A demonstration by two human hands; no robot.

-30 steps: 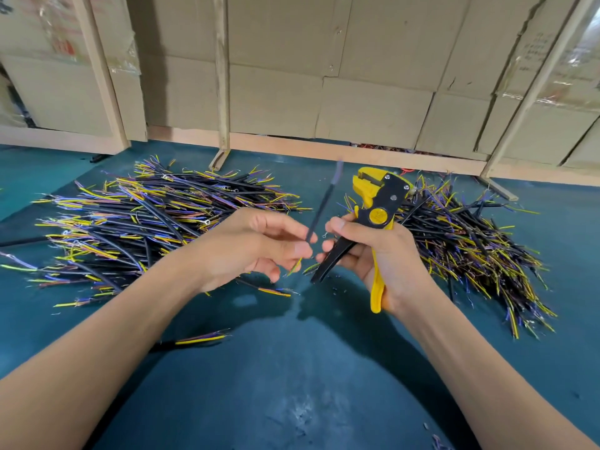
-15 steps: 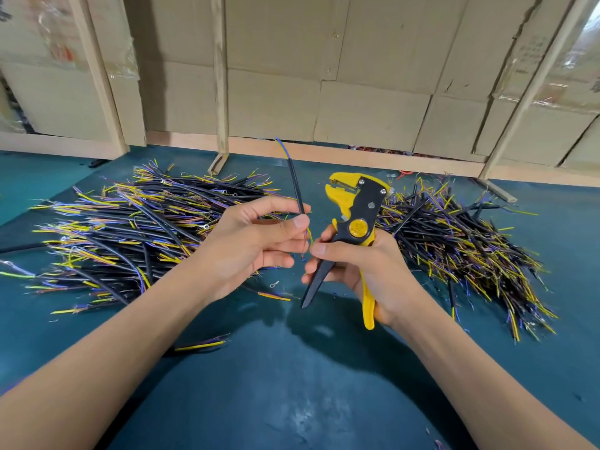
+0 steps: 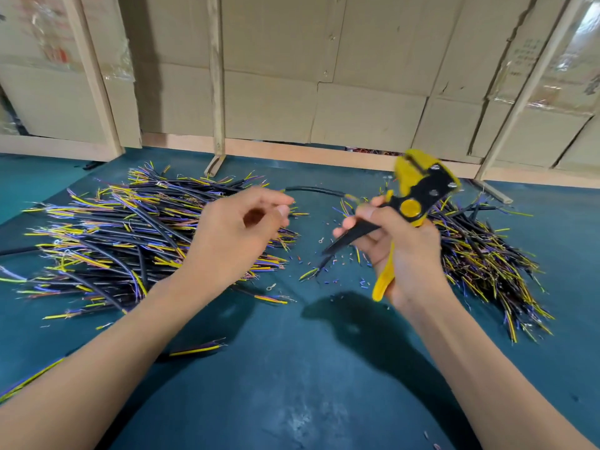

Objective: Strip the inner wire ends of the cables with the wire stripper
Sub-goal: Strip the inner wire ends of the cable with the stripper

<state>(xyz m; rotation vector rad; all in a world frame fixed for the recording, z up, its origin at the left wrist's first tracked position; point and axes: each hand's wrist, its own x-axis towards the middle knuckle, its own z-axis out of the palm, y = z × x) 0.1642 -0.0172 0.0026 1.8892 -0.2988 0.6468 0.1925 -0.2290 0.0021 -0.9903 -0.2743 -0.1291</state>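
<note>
At the left of the frame I see a big heap of black cables [image 3: 123,235] with yellow and purple inner wires fanned out on the teal bench [image 3: 292,384]. Just right of it, left of center, my left hand [image 3: 233,235] hovers over the heap's edge, fingers curled, its grip pinching the end of a single black cable [image 3: 313,190] between thumb and fingertips. That cable arcs rightward in the air toward the tool, and its far end, showing a bit of yellow, sits near the stripper's handle. Below it, in the middle of the frame, small bits of cut insulation [image 3: 334,271] lie scattered on the bench. Right of center, my right hand [image 3: 399,254] has its grip wrapped around the handles of the yellow-and-black wire stripper [image 3: 415,203], head tilted up and to the right; motion blur hides how its jaws stand. Behind and to the right lies a second cable heap [image 3: 487,264]. Cardboard boxes [image 3: 324,76] line the top of the frame.
</note>
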